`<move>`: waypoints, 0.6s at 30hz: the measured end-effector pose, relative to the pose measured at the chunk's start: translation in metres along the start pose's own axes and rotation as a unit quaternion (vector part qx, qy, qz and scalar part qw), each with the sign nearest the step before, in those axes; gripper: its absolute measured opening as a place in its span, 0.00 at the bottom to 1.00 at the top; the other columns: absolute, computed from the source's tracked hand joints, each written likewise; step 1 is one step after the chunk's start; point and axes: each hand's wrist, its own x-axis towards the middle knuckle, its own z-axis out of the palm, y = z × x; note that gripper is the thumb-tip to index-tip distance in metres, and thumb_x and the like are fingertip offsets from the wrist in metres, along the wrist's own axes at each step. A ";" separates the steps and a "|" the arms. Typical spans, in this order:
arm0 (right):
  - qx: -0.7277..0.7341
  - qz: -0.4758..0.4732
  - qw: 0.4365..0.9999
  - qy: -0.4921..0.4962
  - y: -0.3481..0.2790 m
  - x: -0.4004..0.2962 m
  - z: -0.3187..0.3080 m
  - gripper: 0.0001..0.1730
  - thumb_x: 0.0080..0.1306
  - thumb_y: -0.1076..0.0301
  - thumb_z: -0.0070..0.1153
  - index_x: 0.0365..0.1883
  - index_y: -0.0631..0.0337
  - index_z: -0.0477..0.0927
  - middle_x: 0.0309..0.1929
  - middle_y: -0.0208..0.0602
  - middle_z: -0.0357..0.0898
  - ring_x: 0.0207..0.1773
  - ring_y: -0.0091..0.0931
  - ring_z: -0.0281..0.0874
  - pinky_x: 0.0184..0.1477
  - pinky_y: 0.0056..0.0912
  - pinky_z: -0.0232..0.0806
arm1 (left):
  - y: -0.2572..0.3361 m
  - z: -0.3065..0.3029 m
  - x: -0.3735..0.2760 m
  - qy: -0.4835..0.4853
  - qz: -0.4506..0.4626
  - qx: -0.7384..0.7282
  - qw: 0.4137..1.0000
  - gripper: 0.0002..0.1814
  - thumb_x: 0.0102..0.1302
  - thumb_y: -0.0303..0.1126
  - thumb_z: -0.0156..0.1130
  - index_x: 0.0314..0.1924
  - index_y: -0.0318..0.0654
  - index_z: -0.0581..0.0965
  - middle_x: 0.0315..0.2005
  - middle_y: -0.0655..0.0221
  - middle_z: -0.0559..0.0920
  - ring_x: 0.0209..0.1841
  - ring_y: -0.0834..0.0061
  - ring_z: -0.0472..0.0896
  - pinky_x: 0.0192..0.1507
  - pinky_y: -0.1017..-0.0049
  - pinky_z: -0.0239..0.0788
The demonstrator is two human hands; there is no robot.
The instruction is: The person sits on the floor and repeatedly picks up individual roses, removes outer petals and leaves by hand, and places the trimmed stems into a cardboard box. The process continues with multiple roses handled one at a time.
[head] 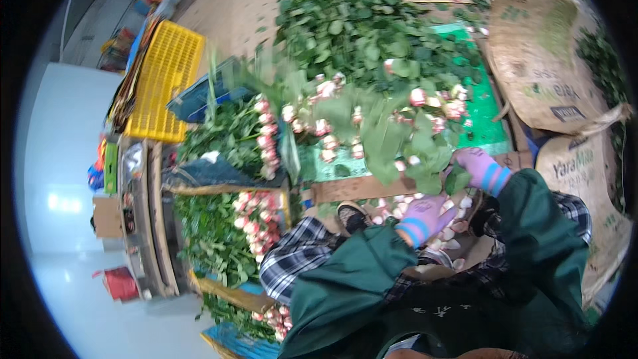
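My right hand (476, 165), in a pink glove with blue bands at the cuff, closes at the base of a leafy rose stem (386, 142). Its big green leaves are blurred and spread away to the upper left; a leaf covers part of the fingers. Lower and to the left is my left hand (422, 213), in a matching glove, just over loose pale petals (448, 233). Whether it grips anything is unclear from the blur. Pink-and-white roses (326, 147) lie beyond the hands on a green sheet (491, 109) beside a cardboard strip (359, 187).
A large heap of leafy stems (344, 25) lies ahead. To the left, bunched roses (256, 219) sit between dividers, near a yellow plastic crate (164, 85) and a blue bin (209, 92). Printed woven sacks (538, 60) are on the right. My shoe (353, 215) is beside the petals.
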 end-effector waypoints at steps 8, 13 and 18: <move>0.348 0.040 0.930 0.107 -0.110 -0.007 -0.093 0.22 0.68 0.59 0.60 0.58 0.55 0.77 0.40 0.22 0.83 0.28 0.08 0.75 0.20 0.12 0.59 | 0.069 -0.074 -0.039 0.080 0.144 -0.458 0.874 0.17 0.74 0.39 0.55 0.53 0.34 0.78 0.42 0.67 0.83 0.44 0.78 0.80 0.46 0.75 0.73; 0.273 0.000 0.946 0.173 -0.144 -0.034 -0.103 0.15 0.68 0.58 0.58 0.48 0.57 0.81 0.25 0.24 0.78 0.22 0.11 0.71 0.20 0.15 0.59 | 0.102 -0.116 -0.091 -0.174 0.143 -0.752 0.619 0.22 0.75 0.43 0.50 0.54 0.29 0.72 0.40 0.49 0.82 0.39 0.54 0.85 0.37 0.62 0.81; 0.255 -0.027 0.919 0.301 -0.157 -0.091 -0.100 0.12 0.64 0.63 0.59 0.46 0.49 0.82 0.24 0.27 0.79 0.20 0.17 0.75 0.21 0.22 0.65 | 0.126 -0.098 -0.108 -0.200 0.101 -0.786 0.577 0.25 0.73 0.46 0.51 0.54 0.27 0.70 0.37 0.43 0.80 0.34 0.49 0.84 0.30 0.59 0.81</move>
